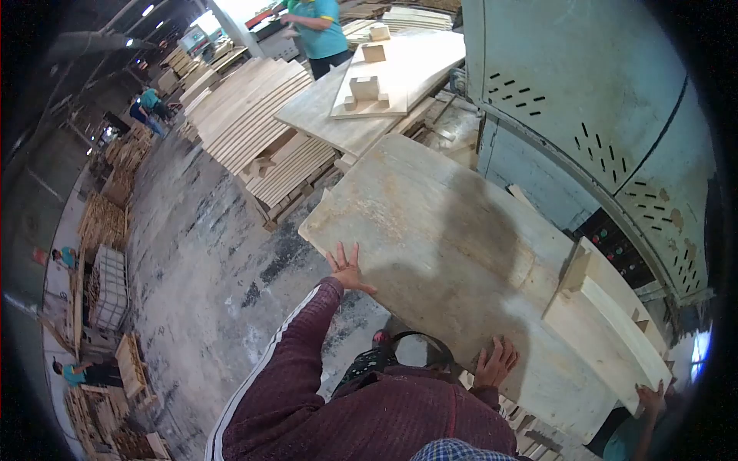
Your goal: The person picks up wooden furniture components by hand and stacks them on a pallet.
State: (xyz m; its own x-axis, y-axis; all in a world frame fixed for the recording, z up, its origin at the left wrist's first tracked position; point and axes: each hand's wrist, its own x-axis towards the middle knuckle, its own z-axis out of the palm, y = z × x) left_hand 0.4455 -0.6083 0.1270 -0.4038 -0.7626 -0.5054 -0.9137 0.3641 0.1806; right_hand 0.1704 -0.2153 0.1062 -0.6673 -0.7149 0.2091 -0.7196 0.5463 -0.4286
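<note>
**A:** Where are the hands on the sheet (453, 253)?

**B:** Left hand (346, 267) lies flat on the near left edge, fingers spread, arm stretched out in a maroon sleeve. Right hand (494, 364) is on the near bottom edge, close to the body, fingers fanned over the face; whether the thumb hooks under, I cannot tell. Neither hand is closed round anything.

**A:** And the sheet itself?

**B:** A big, pale wooden panel, tilted, reaching away from both hands toward the green machine (584, 100) beyond it. Past the right hand, at the far lower corner, another person's hand (650, 398) grips the edge, beside a small frame (607, 307) of wooden strips that lies on the sheet.

**A:** How would you handle it well from here?

**B:** I'd judge the hands are set wide enough to steady it, but open palms on a face can slip. Curl the fingers over the edge, keep the left arm from overreaching, and move in step with the helper so the sheet doesn't twist. The frame looks loose; keep the tilt gentle or it may slide.

**A:** Anything in the way?

**B:** Beyond the left hand, stacks (254, 115) of boards stand on the concrete floor (207, 261), and a worker (317, 31) in teal stands further off.
</note>
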